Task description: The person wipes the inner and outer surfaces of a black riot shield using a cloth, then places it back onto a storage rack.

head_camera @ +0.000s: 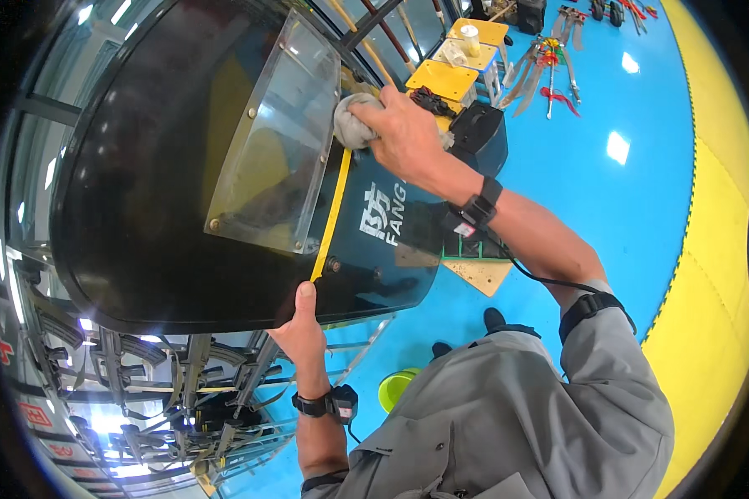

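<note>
A large black riot shield (162,268) with a clear riveted window panel (274,143) is raised before me. Its near part is see-through and bears white writing, and a yellow strip (332,218) runs along beside the window. My right hand (406,131) holds a bunched grey cloth (354,121) against the shield, by the window's edge and the far end of the visible strip. At the shield's lower edge, my left hand (303,324) grips the rim, its thumb on the front face near the strip's end. The left fingers are hidden behind the shield.
Racks of rifle-like items (193,374) stand at the lower left. A lime-green basin (396,390) sits on the blue floor (599,206) by my feet. Yellow-topped stools (443,80) hold a cup (470,38). Blades with red cloth (550,68) lie beyond; a yellow mat (718,249) borders the right.
</note>
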A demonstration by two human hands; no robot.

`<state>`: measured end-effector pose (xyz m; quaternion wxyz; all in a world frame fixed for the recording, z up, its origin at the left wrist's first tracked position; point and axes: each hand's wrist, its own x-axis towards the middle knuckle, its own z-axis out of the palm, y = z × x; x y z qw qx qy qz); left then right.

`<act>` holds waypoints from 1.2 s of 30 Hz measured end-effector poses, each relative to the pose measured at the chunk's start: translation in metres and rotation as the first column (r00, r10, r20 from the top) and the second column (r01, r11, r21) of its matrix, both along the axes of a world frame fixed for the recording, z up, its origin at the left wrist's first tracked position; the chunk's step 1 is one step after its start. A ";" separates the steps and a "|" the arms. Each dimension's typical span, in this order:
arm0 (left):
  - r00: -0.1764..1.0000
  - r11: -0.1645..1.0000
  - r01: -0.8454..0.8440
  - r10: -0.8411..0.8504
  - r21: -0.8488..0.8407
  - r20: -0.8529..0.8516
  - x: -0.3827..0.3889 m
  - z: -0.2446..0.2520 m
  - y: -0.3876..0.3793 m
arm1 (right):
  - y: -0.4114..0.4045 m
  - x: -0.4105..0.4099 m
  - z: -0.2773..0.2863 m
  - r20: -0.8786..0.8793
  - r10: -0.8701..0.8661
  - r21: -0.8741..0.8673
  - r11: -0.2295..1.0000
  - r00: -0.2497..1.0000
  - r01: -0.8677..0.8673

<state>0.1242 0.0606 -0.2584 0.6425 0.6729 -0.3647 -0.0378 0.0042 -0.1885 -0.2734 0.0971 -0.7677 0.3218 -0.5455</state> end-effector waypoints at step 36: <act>1.000 0.999 0.014 -0.014 0.029 -0.003 -0.011 0.009 -0.004 | 0.072 -0.030 -0.007 -0.109 0.367 -0.094 0.922 0.924 -0.377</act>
